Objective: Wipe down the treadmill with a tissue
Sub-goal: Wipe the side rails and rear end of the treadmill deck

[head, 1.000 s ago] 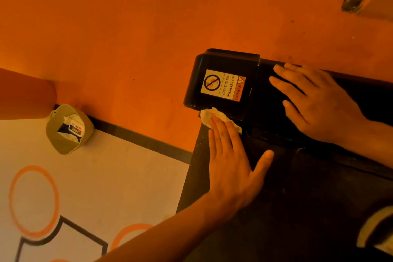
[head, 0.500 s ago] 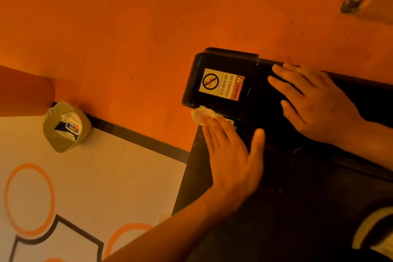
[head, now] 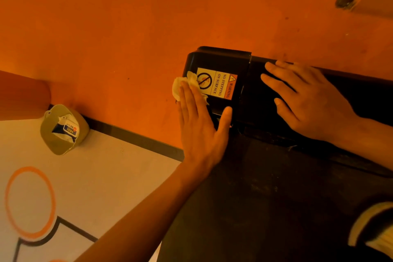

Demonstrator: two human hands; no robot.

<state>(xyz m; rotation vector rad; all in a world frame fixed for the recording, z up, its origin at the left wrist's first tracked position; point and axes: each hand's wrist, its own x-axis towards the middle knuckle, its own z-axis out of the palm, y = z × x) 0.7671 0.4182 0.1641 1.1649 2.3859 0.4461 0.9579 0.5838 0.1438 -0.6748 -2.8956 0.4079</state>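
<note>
left hand (head: 200,132) flat, fingers (head: 189,100) together, pressing tissue (head: 179,87) on treadmill (head: 212,59) cap's left edge | warning sticker (head: 221,86) just right of it, so I'd guess swipe rightward | right hand (head: 308,100) spread flat, farther along, holding nothing

A black treadmill (head: 255,198) fills the centre and lower right of the frame, its dark belt scuffed and dusty. Its glossy black end cover (head: 219,59) sits at centre, bearing a sticker (head: 221,86) reading "WARNING NO STEPPING ON SURFACE". A crumpled white tissue (head: 180,85) lies on the cover's left edge, overlapping the sticker's round symbol, pressed flat under the fingers of the left hand (head: 200,130).
</note>
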